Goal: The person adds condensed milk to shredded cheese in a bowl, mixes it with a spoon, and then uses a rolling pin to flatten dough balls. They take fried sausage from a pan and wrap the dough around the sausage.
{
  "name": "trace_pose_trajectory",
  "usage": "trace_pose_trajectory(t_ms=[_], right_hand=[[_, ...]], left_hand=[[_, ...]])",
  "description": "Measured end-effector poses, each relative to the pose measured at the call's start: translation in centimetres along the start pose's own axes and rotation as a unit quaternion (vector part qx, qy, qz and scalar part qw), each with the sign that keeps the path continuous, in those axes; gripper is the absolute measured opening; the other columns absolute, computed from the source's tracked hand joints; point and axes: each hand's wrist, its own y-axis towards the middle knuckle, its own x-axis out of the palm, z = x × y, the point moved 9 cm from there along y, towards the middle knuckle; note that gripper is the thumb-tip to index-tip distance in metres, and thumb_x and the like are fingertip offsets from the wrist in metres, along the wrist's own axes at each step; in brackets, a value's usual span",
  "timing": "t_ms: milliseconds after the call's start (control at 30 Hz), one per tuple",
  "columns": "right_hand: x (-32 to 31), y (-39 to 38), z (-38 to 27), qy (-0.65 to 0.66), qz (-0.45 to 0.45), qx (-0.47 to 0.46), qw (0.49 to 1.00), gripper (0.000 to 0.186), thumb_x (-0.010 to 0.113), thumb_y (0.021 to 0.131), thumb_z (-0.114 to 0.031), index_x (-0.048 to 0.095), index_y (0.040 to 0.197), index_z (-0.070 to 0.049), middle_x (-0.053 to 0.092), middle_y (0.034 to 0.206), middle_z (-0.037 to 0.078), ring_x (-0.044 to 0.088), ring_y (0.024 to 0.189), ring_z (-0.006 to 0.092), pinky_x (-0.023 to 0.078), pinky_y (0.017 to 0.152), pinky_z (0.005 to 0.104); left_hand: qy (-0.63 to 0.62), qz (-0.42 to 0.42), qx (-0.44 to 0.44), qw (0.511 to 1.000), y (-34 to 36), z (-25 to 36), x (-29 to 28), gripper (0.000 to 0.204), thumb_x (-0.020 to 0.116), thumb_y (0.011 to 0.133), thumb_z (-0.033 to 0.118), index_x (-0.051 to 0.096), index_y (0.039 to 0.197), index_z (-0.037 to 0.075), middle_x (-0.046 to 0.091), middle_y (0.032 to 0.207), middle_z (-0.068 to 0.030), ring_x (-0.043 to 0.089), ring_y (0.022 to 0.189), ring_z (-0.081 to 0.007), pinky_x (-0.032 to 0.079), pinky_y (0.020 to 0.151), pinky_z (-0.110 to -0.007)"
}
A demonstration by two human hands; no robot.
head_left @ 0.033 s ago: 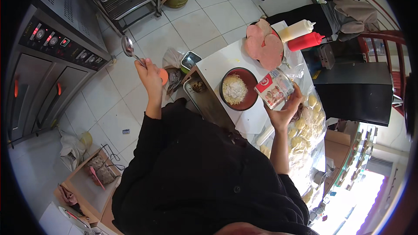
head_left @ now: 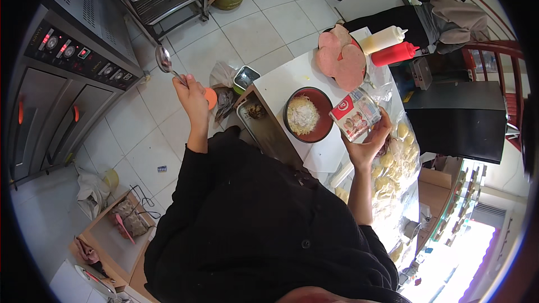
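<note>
My left hand [head_left: 193,101] grips a metal spoon [head_left: 165,59], held out left of the table, bowl end up. An orange disc [head_left: 210,99] shows just behind that hand; I cannot tell whether I touch it. My right hand [head_left: 365,146] is closed round a can [head_left: 355,115] with a red-and-white picture label, held tilted beside a dark-rimmed, red-brown bowl [head_left: 324,122]. The bowl holds pale shreds topped with white powder [head_left: 302,113] and sits on a white worktop [head_left: 283,73]. Left of it is a long metal tray [head_left: 272,137] with dark bits at its far end.
Pink meat slices [head_left: 342,62], white [head_left: 384,39] and red [head_left: 393,54] squeeze bottles are on the table's far part. Bagged yellow dough pieces [head_left: 396,174] lie right. An oven [head_left: 73,84] stands left, a rack [head_left: 168,5] beyond, a cardboard box [head_left: 140,261] lower left. A person's dark-clad leg [head_left: 382,17] shows far right.
</note>
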Motion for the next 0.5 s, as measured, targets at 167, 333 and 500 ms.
trace_pose_trajectory(t_ms=[167,333,500], right_hand=[[0.5,-0.2,0.1,0.009,-0.019,0.037,0.999,0.085,0.081,0.049,-0.015,0.035,0.118,-0.001,0.043,0.114,0.014,0.046,0.106,0.024,0.037,0.091,0.0334],[1.0,-0.6,0.5,-0.006,-0.045,0.035,0.998,0.084,0.081,0.05,-0.014,0.034,0.119,-0.003,0.042,0.117,0.014,0.045,0.108,0.0237,0.037,0.091,0.0344],[0.8,-1.0,0.2,0.035,-0.025,0.044,0.998,0.088,0.081,0.051,-0.009,0.028,0.121,-0.003,0.039,0.12,0.015,0.044,0.109,0.0246,0.037,0.092,0.034]], left_hand=[[0.014,0.003,-0.018,1.0,0.0,0.3,-0.2,0.014,0.039,0.091,0.012,0.03,0.082,0.006,0.03,0.064,0.001,0.026,0.044,-0.0036,0.025,0.039,-0.021],[0.003,-0.003,-0.018,1.0,0.0,0.4,0.1,0.015,0.039,0.091,0.012,0.03,0.081,0.007,0.029,0.064,0.0011,0.026,0.043,-0.0035,0.024,0.04,-0.021],[-0.004,-0.006,-0.012,1.0,0.3,0.3,0.0,0.017,0.039,0.091,0.011,0.029,0.079,0.007,0.028,0.063,0.0012,0.025,0.043,-0.0036,0.024,0.04,-0.021]])
